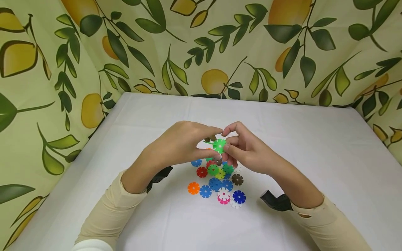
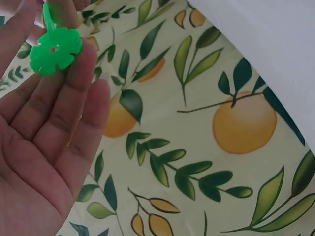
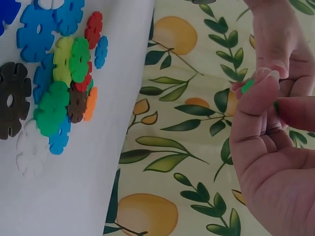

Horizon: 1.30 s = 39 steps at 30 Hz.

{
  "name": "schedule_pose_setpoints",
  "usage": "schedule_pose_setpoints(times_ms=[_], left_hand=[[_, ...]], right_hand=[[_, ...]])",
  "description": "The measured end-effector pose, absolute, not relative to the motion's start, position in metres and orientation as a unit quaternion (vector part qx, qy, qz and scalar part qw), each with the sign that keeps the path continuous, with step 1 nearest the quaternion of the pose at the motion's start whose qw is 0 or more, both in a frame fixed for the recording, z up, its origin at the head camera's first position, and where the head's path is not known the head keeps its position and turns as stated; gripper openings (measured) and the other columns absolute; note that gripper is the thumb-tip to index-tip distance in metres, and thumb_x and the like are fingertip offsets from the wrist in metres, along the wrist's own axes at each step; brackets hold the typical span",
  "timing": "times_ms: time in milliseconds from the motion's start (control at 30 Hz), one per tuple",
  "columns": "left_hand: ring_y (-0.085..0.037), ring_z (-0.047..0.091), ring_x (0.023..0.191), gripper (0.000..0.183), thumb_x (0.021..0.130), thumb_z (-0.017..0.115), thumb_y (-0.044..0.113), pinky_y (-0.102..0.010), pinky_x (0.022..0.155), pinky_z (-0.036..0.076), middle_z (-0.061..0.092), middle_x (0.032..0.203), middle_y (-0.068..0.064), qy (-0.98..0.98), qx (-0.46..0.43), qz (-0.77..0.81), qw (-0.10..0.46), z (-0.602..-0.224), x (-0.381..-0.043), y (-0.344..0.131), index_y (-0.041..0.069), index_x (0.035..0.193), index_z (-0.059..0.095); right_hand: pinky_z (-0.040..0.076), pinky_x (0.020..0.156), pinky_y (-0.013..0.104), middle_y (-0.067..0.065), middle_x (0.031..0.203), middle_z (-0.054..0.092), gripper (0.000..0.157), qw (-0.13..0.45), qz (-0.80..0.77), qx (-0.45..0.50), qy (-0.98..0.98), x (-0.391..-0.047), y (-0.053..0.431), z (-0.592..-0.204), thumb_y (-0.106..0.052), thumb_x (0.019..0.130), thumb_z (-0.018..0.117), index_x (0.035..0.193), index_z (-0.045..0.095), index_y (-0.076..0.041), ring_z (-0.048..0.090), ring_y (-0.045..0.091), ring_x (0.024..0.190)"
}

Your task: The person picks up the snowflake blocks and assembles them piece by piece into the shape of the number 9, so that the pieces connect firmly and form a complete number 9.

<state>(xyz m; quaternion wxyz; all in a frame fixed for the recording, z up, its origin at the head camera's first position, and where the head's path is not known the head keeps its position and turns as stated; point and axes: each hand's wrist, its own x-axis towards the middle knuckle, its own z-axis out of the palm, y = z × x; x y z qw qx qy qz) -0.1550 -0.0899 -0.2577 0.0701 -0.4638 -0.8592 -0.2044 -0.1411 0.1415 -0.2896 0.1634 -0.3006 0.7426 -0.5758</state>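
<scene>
Above the pile, my right hand [image 1: 249, 151] pinches a bright green notched building disc [image 1: 219, 145] between thumb and fingers. A second green piece [image 2: 48, 17], seen nearly edge-on, meets that disc at an angle. My left hand [image 1: 185, 141] is on the other side, its thumb and index finger spread around the disc. In the left wrist view the left fingers [image 2: 81, 69] are mostly straight, with the disc at their tips. The right wrist view shows only slivers of green [image 3: 247, 87] between the fingertips; the rest is hidden by the right hand.
Below the hands lies a loose pile of notched discs, among them an orange disc [image 1: 193, 188], a dark blue disc [image 1: 239, 197], a brown disc [image 1: 237, 179] and a red disc [image 1: 202, 172]. A white cloth covers the table [image 1: 150, 216]. Behind it hangs a fruit-patterned curtain [image 1: 188, 80].
</scene>
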Motion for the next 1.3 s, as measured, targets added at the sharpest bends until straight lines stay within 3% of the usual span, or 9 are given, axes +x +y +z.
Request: schedule_pose_setpoints(times_ms=[267, 433, 600, 733, 867, 1000, 1100, 1300], left_hand=[[-0.006, 0.069, 0.089, 0.044, 0.081, 0.084, 0.041, -0.019, 0.074, 0.051, 0.075, 0.101, 0.004, -0.848, -0.478, -0.210, 0.087, -0.261, -0.157, -0.087, 0.011, 0.112, 0.076], [-0.006, 0.070, 0.086, 0.036, 0.082, 0.085, 0.037, -0.020, 0.074, 0.052, 0.074, 0.094, 0.006, -0.852, -0.474, -0.205, 0.082, -0.261, -0.157, -0.089, 0.011, 0.105, 0.076], [-0.004, 0.068, 0.080, 0.029, 0.084, 0.083, 0.032, -0.019, 0.071, 0.050, 0.072, 0.087, 0.009, -0.853, -0.480, -0.201, 0.049, -0.261, -0.157, -0.089, 0.012, 0.105, 0.076], [-0.003, 0.067, 0.080, 0.029, 0.085, 0.082, 0.032, -0.019, 0.072, 0.050, 0.073, 0.089, 0.008, -0.847, -0.492, -0.198, 0.028, -0.261, -0.158, -0.088, 0.012, 0.105, 0.076], [-0.002, 0.067, 0.080, 0.029, 0.085, 0.081, 0.032, -0.018, 0.073, 0.050, 0.073, 0.090, 0.008, -0.840, -0.502, -0.205, 0.023, -0.262, -0.159, -0.088, 0.012, 0.106, 0.076], [-0.001, 0.064, 0.075, 0.025, 0.086, 0.080, 0.031, -0.017, 0.069, 0.049, 0.071, 0.085, 0.009, -0.836, -0.507, -0.206, 0.026, -0.262, -0.160, -0.087, 0.013, 0.102, 0.076], [0.000, 0.064, 0.074, 0.023, 0.086, 0.080, 0.031, -0.017, 0.068, 0.049, 0.071, 0.084, 0.010, -0.835, -0.509, -0.207, 0.023, -0.262, -0.160, -0.087, 0.013, 0.100, 0.076], [-0.002, 0.068, 0.084, 0.028, 0.087, 0.080, 0.032, -0.018, 0.075, 0.050, 0.073, 0.092, 0.008, -0.845, -0.496, -0.201, 0.005, -0.260, -0.160, -0.088, 0.012, 0.106, 0.076]], right_hand=[[0.055, 0.063, 0.033, 0.023, 0.081, 0.061, 0.028, 0.176, -0.590, -0.312, 0.724, -0.142, 0.142, -0.290, 0.007, 0.101, 0.046, 0.122, 0.028, 0.002, 0.060, 0.032, 0.067], [0.056, 0.065, 0.036, 0.019, 0.084, 0.063, 0.033, 0.194, -0.570, -0.349, 0.718, -0.149, 0.146, -0.292, 0.006, 0.100, 0.047, 0.129, 0.032, 0.002, 0.063, 0.030, 0.072], [0.056, 0.065, 0.037, 0.020, 0.089, 0.063, 0.028, 0.200, -0.531, -0.372, 0.735, -0.166, 0.155, -0.302, 0.007, 0.099, 0.049, 0.126, 0.045, 0.003, 0.063, 0.035, 0.077], [0.056, 0.073, 0.037, 0.012, 0.099, 0.065, 0.022, 0.154, -0.463, -0.347, 0.801, -0.175, 0.154, -0.318, 0.002, 0.097, 0.054, 0.118, 0.059, -0.002, 0.063, 0.034, 0.088], [0.051, 0.093, 0.041, 0.001, 0.115, 0.064, 0.028, 0.120, -0.364, -0.372, 0.846, -0.177, 0.145, -0.335, -0.003, 0.095, 0.060, 0.123, 0.062, -0.009, 0.059, 0.023, 0.108], [0.042, 0.106, 0.043, -0.001, 0.132, 0.053, 0.048, 0.163, -0.305, -0.415, 0.841, -0.173, 0.137, -0.346, -0.010, 0.093, 0.069, 0.137, 0.052, -0.012, 0.048, 0.019, 0.122], [0.041, 0.107, 0.044, -0.002, 0.139, 0.046, 0.060, 0.185, -0.269, -0.405, 0.854, -0.170, 0.135, -0.348, -0.017, 0.090, 0.075, 0.144, 0.048, -0.017, 0.043, 0.018, 0.128], [0.037, 0.109, 0.055, 0.006, 0.146, 0.051, 0.058, 0.154, -0.189, -0.362, 0.900, -0.171, 0.140, -0.344, -0.026, 0.087, 0.080, 0.140, 0.058, -0.018, 0.038, 0.035, 0.140]])
